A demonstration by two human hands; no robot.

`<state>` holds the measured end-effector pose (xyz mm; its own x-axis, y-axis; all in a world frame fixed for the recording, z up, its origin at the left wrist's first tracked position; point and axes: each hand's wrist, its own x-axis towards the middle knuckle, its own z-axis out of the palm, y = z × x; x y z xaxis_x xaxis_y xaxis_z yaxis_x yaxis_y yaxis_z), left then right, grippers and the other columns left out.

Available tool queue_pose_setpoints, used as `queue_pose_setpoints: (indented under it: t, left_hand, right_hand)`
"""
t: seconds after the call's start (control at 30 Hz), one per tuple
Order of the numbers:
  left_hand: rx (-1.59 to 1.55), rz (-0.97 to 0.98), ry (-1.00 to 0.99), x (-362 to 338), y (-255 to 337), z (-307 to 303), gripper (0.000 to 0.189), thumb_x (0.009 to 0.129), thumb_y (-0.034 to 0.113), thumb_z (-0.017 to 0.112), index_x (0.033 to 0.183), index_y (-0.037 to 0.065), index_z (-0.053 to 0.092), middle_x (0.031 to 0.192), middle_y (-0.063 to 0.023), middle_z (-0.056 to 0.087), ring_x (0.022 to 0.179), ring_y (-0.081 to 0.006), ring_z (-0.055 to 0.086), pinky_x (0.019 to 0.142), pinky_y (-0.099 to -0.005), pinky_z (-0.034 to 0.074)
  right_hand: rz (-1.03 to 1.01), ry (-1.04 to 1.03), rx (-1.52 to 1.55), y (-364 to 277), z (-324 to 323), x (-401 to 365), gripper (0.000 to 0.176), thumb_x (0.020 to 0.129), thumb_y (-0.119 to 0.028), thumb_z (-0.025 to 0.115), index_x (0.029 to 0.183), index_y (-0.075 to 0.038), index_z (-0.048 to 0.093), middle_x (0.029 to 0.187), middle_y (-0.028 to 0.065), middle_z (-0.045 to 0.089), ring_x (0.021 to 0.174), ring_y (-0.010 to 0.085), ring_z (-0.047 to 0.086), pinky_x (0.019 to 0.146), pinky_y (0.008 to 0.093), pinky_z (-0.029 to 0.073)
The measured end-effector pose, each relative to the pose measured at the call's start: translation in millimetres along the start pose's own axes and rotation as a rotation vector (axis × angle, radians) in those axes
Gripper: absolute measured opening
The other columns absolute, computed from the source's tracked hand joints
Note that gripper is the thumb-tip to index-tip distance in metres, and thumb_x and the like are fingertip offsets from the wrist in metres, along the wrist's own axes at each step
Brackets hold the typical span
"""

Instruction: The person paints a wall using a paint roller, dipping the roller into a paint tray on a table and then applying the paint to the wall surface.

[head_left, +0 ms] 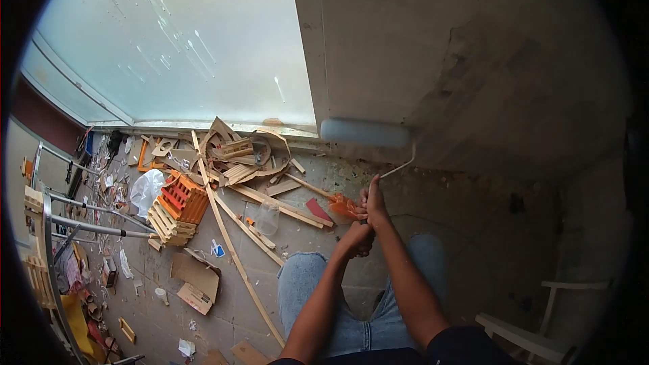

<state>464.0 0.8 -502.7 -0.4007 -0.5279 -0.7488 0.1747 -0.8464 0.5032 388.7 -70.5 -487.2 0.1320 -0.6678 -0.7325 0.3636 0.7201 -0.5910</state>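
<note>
A paint roller (pixel 365 133) with a long pale sleeve lies across the bottom of the wall (pixel 378 61), just right of the window frame. Its bent wire frame (pixel 404 165) runs down to my hands. My right hand (pixel 375 204) is closed around the upper part of the handle, thumb pointing along it. Just below, my left hand (pixel 356 238) is wrapped round the lower end of the handle. Both sets of fingers hide most of the handle. The sleeve looks slightly blurred.
Broken wood strips and cardboard (pixel 236 152) are piled under the frosted window (pixel 182 40). Orange and cream crates (pixel 179 206), a white plastic bag (pixel 145 192) and a long wooden strip (pixel 233 250) lie left. A metal ladder (pixel 101 226) stands far left; a pale frame (pixel 527 338) is lower right.
</note>
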Motion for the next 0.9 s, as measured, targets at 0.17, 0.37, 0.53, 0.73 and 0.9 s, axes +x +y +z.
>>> queue_pose_setpoints:
  t: [0.17, 0.37, 0.53, 0.73, 0.9]
  left_hand:
    - [0.075, 0.052, 0.181, -9.9, -2.8, -3.1, 0.027, 0.082, 0.031, 0.049, 0.068, 0.01, 0.038, 0.047, 0.0004, 0.034, 0.031, -0.012, 0.031, 0.029, -0.0286, 0.022]
    - [0.052, 0.08, 0.194, -44.0, 18.6, 12.8, 0.027, 0.081, 0.028, 0.05, 0.064, 0.012, 0.037, 0.049, 0.0023, 0.034, 0.035, -0.0102, 0.033, 0.032, -0.0277, 0.023]
    - [0.014, 0.088, 0.099, -14.3, -1.8, -4.3, 0.024, 0.08, 0.029, 0.052, 0.075, 0.008, 0.042, 0.048, -0.0003, 0.039, 0.033, -0.0126, 0.035, 0.031, -0.0288, 0.028]
    - [0.08, 0.275, 0.191, -33.0, 23.0, 9.1, 0.025, 0.08, 0.028, 0.051, 0.07, 0.007, 0.041, 0.048, 0.0007, 0.038, 0.033, -0.0117, 0.035, 0.031, -0.0291, 0.027]
    - [0.054, 0.164, 0.193, -41.0, 3.3, 11.4, 0.024, 0.08, 0.028, 0.051, 0.071, 0.008, 0.041, 0.047, 0.0008, 0.037, 0.033, -0.0118, 0.036, 0.031, -0.0285, 0.027]
  right_hand:
    - [0.118, 0.014, 0.099, 24.7, -6.5, 26.4, 0.065, 0.08, -0.072, 0.027, 0.05, -0.013, 0.028, 0.039, -0.003, 0.021, 0.027, 0.0082, 0.018, 0.027, 0.023, 0.013]
    - [-0.057, -0.045, 0.0, 3.9, 14.2, -10.5, 0.065, 0.079, -0.073, 0.026, 0.051, -0.014, 0.027, 0.04, -0.0034, 0.021, 0.027, 0.0082, 0.019, 0.028, 0.0235, 0.013]
    - [0.052, 0.052, -0.043, 21.5, 0.6, 21.4, 0.066, 0.078, -0.074, 0.025, 0.049, -0.014, 0.025, 0.04, -0.0035, 0.02, 0.028, 0.0086, 0.019, 0.028, 0.024, 0.013]
    - [-0.197, 0.024, -0.101, 4.4, 20.2, -10.7, 0.067, 0.078, -0.074, 0.023, 0.051, -0.013, 0.025, 0.042, -0.0038, 0.02, 0.029, 0.0086, 0.019, 0.029, 0.0241, 0.013]
    - [-0.015, 0.059, -0.129, 7.4, 12.0, -2.3, 0.068, 0.079, -0.074, 0.022, 0.05, -0.013, 0.025, 0.042, -0.0034, 0.023, 0.03, 0.0091, 0.019, 0.029, 0.0241, 0.014]
